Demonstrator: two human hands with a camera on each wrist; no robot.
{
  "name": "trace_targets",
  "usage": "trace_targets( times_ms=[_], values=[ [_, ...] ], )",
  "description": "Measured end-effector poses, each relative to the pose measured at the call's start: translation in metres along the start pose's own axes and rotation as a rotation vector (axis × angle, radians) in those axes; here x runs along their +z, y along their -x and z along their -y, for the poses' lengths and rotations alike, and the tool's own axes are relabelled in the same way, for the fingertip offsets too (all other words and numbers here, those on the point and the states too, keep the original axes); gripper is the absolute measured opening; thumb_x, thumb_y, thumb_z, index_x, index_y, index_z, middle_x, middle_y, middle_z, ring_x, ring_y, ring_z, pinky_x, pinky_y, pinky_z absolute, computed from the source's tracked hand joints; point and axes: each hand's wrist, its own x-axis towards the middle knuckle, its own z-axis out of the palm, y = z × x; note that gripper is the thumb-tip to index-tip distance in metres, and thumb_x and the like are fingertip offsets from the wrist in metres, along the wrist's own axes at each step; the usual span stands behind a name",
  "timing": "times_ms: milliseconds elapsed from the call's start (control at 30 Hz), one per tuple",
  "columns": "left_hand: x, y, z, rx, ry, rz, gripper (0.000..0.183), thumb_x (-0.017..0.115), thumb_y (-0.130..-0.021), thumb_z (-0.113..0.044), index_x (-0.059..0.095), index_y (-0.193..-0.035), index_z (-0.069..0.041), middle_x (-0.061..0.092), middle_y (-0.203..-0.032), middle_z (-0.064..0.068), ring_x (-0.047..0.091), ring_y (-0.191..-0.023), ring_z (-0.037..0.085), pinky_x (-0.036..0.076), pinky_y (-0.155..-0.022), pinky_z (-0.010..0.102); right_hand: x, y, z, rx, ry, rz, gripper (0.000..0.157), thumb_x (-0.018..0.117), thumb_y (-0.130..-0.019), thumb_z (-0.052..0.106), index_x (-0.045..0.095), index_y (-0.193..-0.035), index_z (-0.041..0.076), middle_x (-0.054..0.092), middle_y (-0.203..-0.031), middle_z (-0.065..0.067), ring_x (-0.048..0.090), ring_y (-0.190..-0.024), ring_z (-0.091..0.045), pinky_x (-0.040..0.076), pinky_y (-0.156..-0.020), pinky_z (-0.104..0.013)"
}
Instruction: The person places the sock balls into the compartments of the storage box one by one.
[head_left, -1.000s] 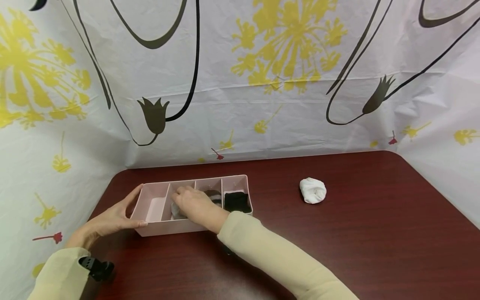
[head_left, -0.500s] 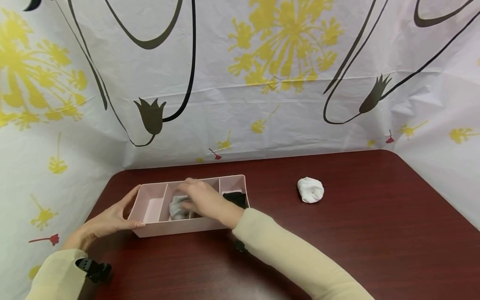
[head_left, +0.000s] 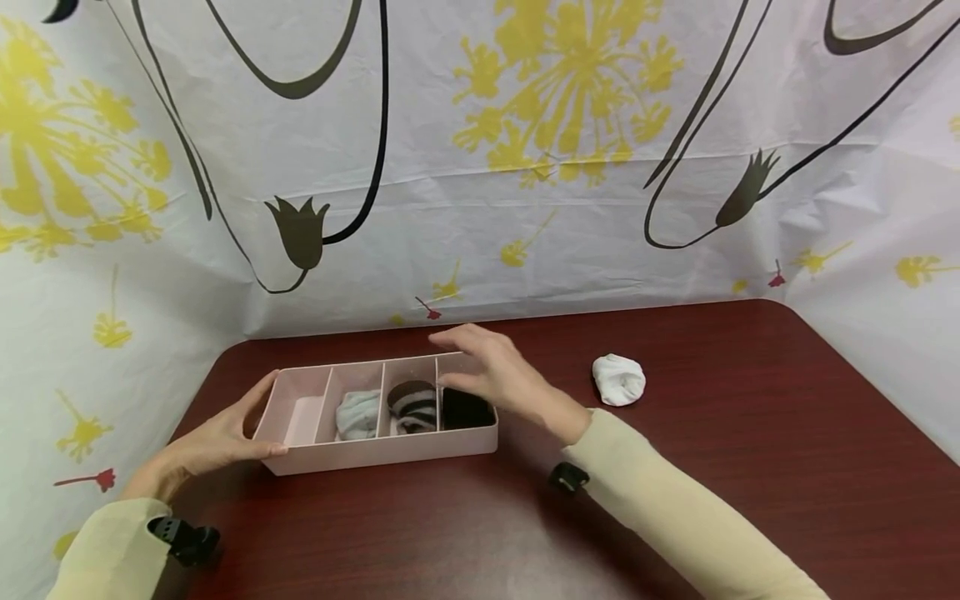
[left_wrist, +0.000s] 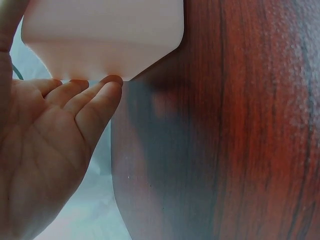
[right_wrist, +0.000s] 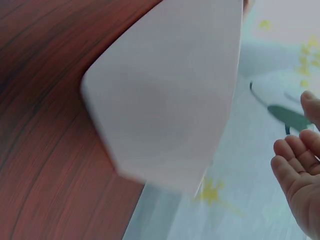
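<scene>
A pink divided organizer box (head_left: 382, 454) stands on the table. My left hand (head_left: 213, 440) holds its left end, thumb at the front corner and fingers at the back; in the left wrist view the fingertips (left_wrist: 114, 82) touch the box's end wall (left_wrist: 105, 25). From left, the first compartment is bare. The others hold a light grey rolled sock-like bundle (head_left: 357, 414), a brown, grey and white striped one (head_left: 414, 410) and a black one (head_left: 465, 410). Over the box's right end, my right hand (head_left: 504, 373) hovers with extended fingers, holding nothing.
A white rolled sock-like bundle (head_left: 619, 380) lies on the dark red wood table (head_left: 720, 433), right of the box. Close behind the table hangs a white patterned sheet (head_left: 450, 208). Each wrist carries a small black camera mount.
My right hand has lifted out of the grey bundle's compartment and moved right, over the box's right end, uncovering the grey and striped bundles. My left hand stays at the box's left end.
</scene>
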Motion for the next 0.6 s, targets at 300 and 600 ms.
trace_targets(
  times_ms=[300,600],
  values=[
    [0.0,0.001,0.001,0.0,-0.054,-0.005,0.108,0.075,-0.081,-0.02,-0.001,-0.158,-0.012,0.025,-0.152,0.029,0.037,-0.124,0.034,0.04,-0.095,0.054,-0.05,0.041,-0.035,0.088,0.021,-0.094,0.051,0.083,-0.075,0.007,0.065,-0.122,-0.002,0.067,-0.12,-0.016,0.064,-0.112,-0.03,0.051,-0.095,-0.04],
    [-0.001,0.001,0.002,0.001,-0.083,-0.007,0.108,0.075,-0.082,-0.021,0.0,-0.158,-0.012,0.026,-0.152,0.028,0.038,-0.122,0.022,0.043,-0.091,0.041,-0.105,0.091,-0.076,0.237,0.037,-0.151,0.053,0.079,-0.076,-0.002,0.061,-0.127,-0.002,0.064,-0.123,-0.021,0.062,-0.115,-0.014,0.043,-0.096,-0.009]
  ],
)
